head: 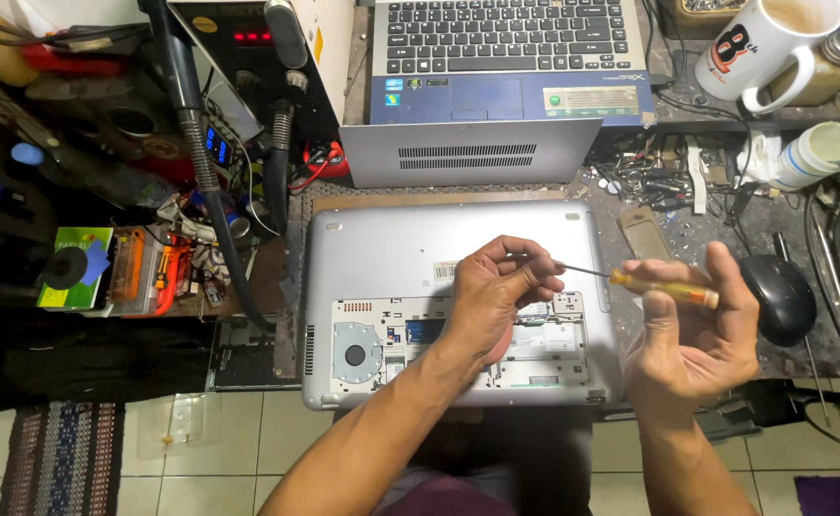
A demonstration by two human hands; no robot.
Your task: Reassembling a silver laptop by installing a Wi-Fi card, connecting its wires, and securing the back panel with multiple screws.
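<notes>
Right hand [692,330] grips a yellow screwdriver [663,287]; left hand [496,287] pinches its tip (maybe a screw), which could drop into the open laptop [391,248] beneath.

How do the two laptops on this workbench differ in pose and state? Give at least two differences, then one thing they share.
The near silver laptop lies closed and upside down, its bottom panel off so the fan and board show; the far laptop sits right way up with its keyboard in view. The near one lies under the person's hands, left hand and right hand with a screwdriver; the far one is untouched. Both have silver-grey casings.
</notes>
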